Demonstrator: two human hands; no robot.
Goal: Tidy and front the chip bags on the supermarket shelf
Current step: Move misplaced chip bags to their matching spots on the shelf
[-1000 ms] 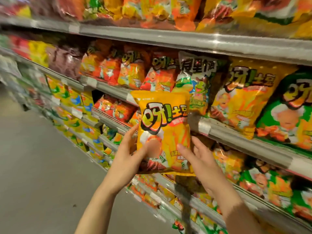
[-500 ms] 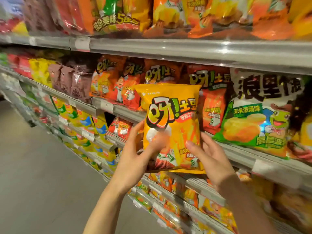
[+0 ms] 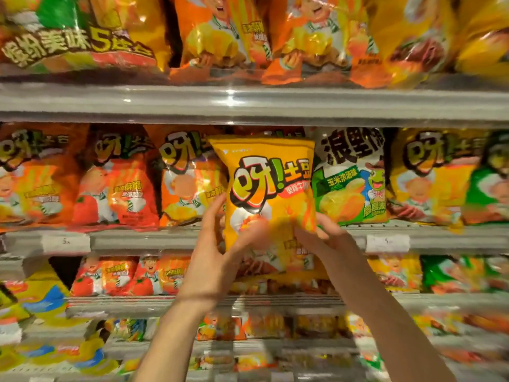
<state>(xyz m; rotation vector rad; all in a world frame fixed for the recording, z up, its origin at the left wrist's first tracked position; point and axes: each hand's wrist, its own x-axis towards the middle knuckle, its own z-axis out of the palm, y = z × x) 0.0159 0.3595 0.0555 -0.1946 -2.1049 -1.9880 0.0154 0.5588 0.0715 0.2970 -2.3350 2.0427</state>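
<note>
I hold a yellow chip bag (image 3: 268, 188) upright in front of the middle shelf (image 3: 143, 239). My left hand (image 3: 217, 255) grips its lower left edge, thumb across the front. My right hand (image 3: 327, 241) grips its lower right corner from behind. The bag covers the spot between an orange bag (image 3: 187, 177) on its left and a white-and-green corn-flavour bag (image 3: 351, 177) on its right. Its bottom edge hangs below the shelf lip.
Orange bags (image 3: 115, 175) fill the middle shelf to the left, a yellow bag (image 3: 429, 175) and a green bag (image 3: 493, 183) stand to the right. The upper shelf (image 3: 248, 104) carries big orange and yellow bags. Lower shelves hold smaller bags.
The view has swung to face the shelf head-on and closer. The yellow bag has risen and moved in toward the middle shelf row, both hands still on it.
</note>
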